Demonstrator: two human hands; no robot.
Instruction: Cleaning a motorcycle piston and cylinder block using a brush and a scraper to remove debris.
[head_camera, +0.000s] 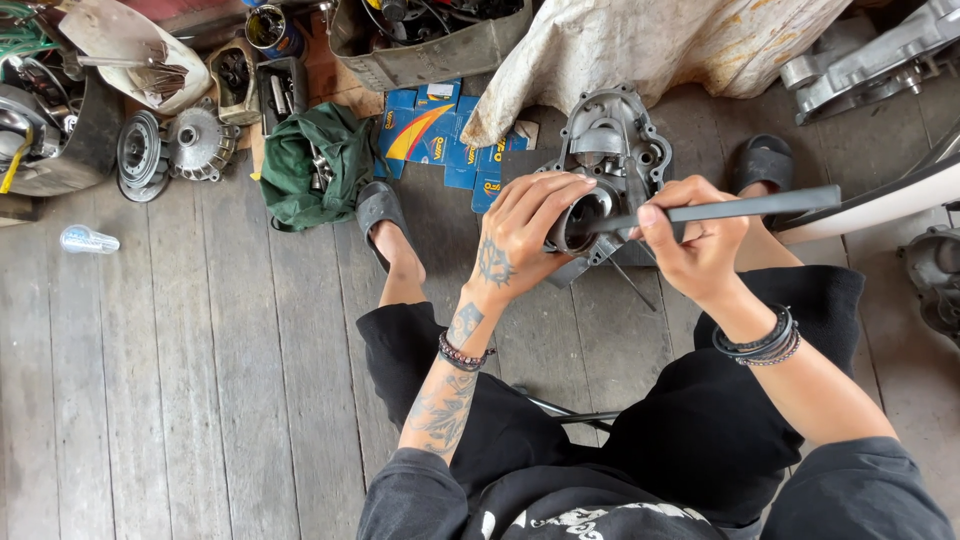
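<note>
Hands meet over the floor (180, 380) between your knees. Your left hand (520, 235) wraps a short dark cylinder (578, 218), fingers curled round its outer wall, its open mouth turned toward your right. Your right hand (692, 245) closes its grip round a long flat file (740, 206), whose tip sits inside the cylinder's mouth. Just beyond the cylinder, a grey engine case (612, 140) lies on the planks, with blue and yellow boxes (440, 135) beside it and a green cloth (310, 165) further left. Your feet in dark sandals (378, 208) rest either side of the case.
</note>
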